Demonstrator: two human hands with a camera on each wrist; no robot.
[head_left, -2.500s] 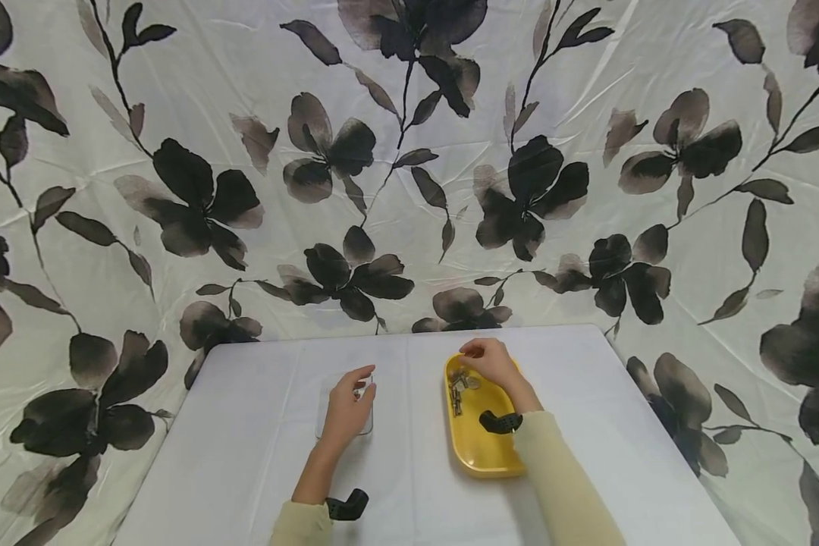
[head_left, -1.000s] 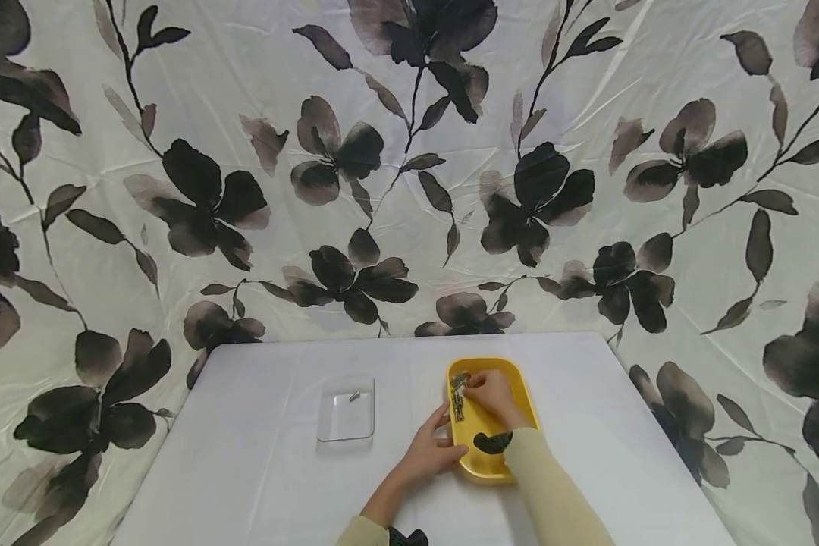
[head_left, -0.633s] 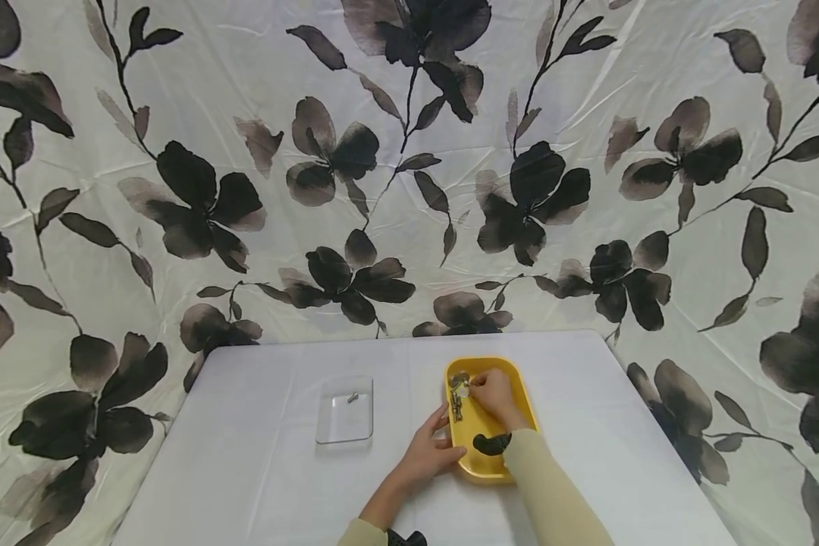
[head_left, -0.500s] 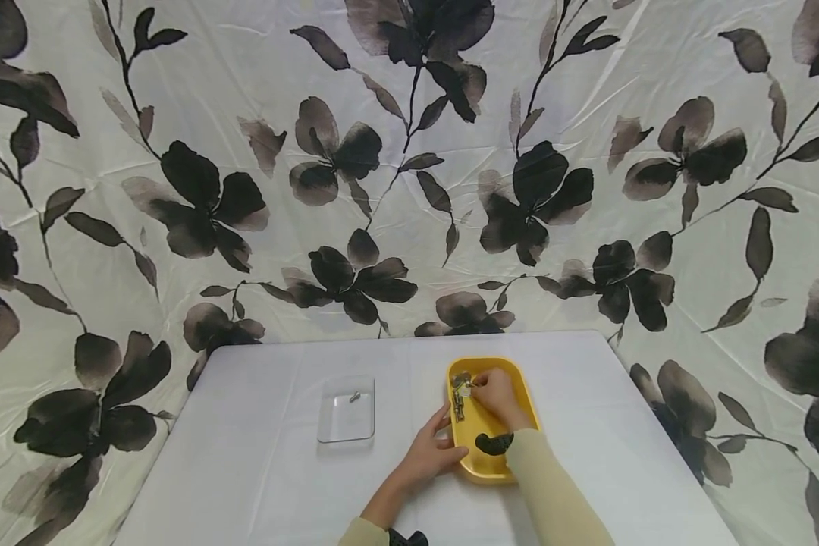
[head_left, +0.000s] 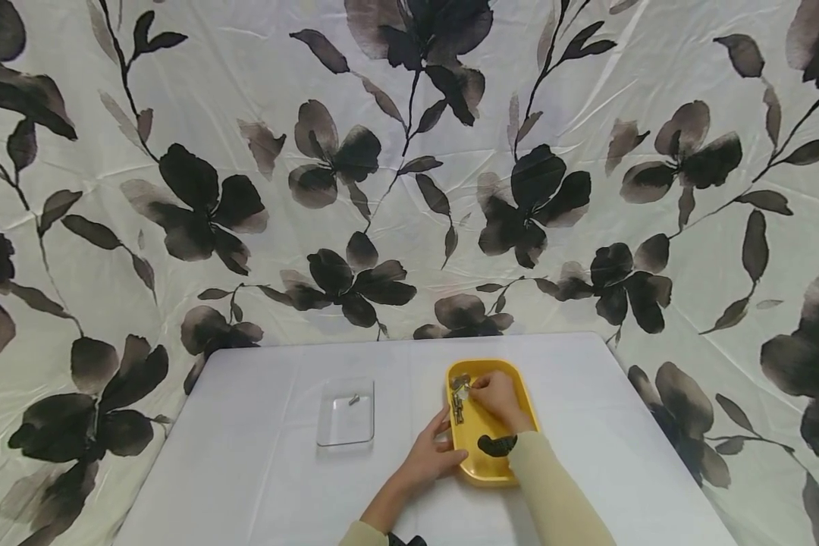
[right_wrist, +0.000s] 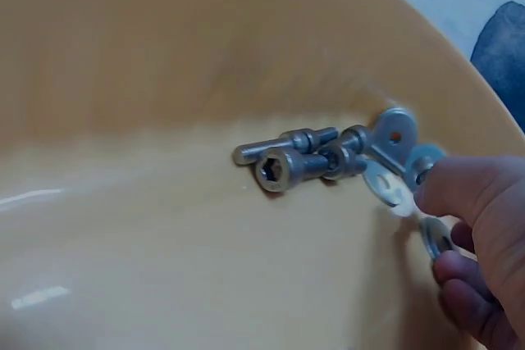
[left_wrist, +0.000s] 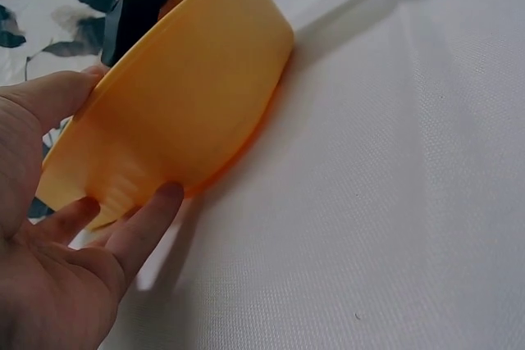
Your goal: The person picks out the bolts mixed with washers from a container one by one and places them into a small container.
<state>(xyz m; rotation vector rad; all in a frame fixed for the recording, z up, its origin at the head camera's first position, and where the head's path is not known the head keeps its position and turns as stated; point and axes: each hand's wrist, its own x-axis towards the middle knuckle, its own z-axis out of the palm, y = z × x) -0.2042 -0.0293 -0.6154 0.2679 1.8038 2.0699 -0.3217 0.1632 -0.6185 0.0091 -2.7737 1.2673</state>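
Note:
A yellow tray (head_left: 501,470) lies right of the table's middle. My left hand (head_left: 431,455) holds its near left edge, thumb over the rim and fingers (left_wrist: 143,231) against the outer wall (left_wrist: 180,104). My right hand (head_left: 494,393) reaches into the tray's far end, where steel bolts (right_wrist: 287,160), a small bracket (right_wrist: 394,132) and washers (right_wrist: 388,187) lie in a cluster (head_left: 458,394). The fingertips (right_wrist: 459,190) pinch one washer (right_wrist: 434,238) beside the pile. A clear plastic dish (head_left: 344,432) with one small screw (head_left: 353,400) in it sits to the left.
The white table (head_left: 259,470) ends at a rounded far edge against a floral cloth backdrop (head_left: 409,152). A black wrist strap (head_left: 497,444) hangs over the tray's middle. Bare tabletop lies around the dish and right of the tray.
My left hand has left the clear dish and taken hold of the tray's left edge. My right hand has drawn slightly nearer within the tray. Over the last second both stay nearly still.

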